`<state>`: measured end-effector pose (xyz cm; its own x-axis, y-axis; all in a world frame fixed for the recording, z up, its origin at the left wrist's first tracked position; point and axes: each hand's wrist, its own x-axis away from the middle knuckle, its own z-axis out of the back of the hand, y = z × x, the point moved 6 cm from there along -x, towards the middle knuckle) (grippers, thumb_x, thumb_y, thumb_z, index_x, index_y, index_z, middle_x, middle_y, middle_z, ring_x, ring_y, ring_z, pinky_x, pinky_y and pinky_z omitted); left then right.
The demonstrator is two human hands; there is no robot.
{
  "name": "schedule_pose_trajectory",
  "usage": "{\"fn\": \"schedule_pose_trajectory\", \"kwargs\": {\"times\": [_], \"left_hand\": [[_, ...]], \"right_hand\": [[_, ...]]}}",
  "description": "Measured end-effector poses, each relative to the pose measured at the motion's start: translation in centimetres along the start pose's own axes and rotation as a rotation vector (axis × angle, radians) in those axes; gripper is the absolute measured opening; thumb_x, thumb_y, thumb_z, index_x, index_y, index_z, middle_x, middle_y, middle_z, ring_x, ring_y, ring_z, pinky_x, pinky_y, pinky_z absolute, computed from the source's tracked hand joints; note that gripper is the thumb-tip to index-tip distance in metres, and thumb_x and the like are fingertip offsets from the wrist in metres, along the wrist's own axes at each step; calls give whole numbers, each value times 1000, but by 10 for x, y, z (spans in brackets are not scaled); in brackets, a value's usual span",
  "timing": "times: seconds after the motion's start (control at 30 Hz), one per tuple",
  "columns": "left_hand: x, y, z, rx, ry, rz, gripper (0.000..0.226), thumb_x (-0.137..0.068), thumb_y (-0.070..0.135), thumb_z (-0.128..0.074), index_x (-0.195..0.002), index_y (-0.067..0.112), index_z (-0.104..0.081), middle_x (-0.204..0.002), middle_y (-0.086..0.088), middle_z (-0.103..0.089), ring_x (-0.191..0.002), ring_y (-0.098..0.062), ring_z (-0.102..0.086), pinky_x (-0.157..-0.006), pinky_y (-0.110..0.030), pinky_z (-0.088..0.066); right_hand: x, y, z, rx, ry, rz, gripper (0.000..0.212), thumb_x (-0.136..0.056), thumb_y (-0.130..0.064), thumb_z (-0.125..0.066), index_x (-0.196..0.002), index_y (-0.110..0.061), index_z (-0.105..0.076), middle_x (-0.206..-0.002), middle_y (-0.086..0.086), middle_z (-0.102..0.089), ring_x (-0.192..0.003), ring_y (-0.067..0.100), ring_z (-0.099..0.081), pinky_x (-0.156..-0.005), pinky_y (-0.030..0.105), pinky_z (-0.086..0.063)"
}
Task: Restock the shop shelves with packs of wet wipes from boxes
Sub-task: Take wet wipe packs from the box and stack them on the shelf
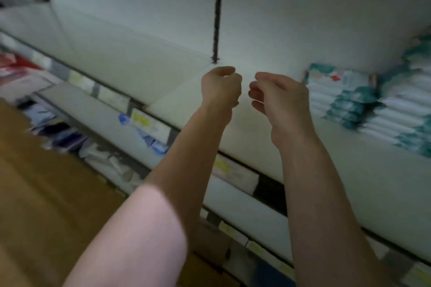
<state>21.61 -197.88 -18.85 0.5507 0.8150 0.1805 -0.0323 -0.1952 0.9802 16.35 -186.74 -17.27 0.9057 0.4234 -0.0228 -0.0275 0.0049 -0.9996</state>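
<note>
Wet-wipe packs stacked on the shelf's right, both hands held up beside them, holding nothing.

The packs of wet wipes (345,98) sit piled flat against the back panel, presumably so the row fills leftward along the shelf (163,60). The left hand (220,87) and right hand (277,98) hover close together over it with loosely curled fingers. The stack runs off the right edge. The price labels (149,121) are too blurred to read, and the brown surface (35,182) at lower left could be a box or the floor.
</note>
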Motion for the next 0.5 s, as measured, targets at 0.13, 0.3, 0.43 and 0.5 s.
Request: {"fn": "schedule_pose_trajectory", "kwargs": {"times": [0.13, 0.3, 0.43, 0.5], "left_hand": [[15, -5, 77, 127, 146, 36, 28, -91, 6, -53, -117, 14, -60, -81, 0, -59, -67, -11, -57, -53, -21, -45], [45, -17, 183, 237, 373, 64, 21, -89, 2, -53, -101, 18, -58, -65, 0, -55, -56, -12, -52, -53, -21, -40], [84, -35, 292, 224, 558, 57, 20, -88, 3, -52, -98, 19, -57, -65, -2, -55, -52, -13, -49, -44, -16, -36], [110, -45, 347, 217, 638, 61, 23, -88, 4, -53, -105, 18, -60, -72, -4, -57, -54, -14, -51, -45, -17, -37]], "right_hand": [[34, 11, -56, 13, -169, -50, 16, -93, -15, -56, -102, -18, -69, -89, -1, -70, -84, 10, -68, -75, 24, -57], [88, 15, -139, -10, -346, -74, 15, -90, -8, -56, -87, -15, -69, -69, -2, -68, -61, 9, -63, -57, 23, -49], [164, 26, -218, -22, -538, -102, 20, -91, -4, -52, -80, -17, -63, -70, 3, -65, -56, 8, -58, -55, 22, -47], [212, 30, -253, -38, -645, -126, 21, -92, -2, -51, -81, -15, -62, -71, 3, -63, -52, 5, -57, -55, 21, -46]]}}
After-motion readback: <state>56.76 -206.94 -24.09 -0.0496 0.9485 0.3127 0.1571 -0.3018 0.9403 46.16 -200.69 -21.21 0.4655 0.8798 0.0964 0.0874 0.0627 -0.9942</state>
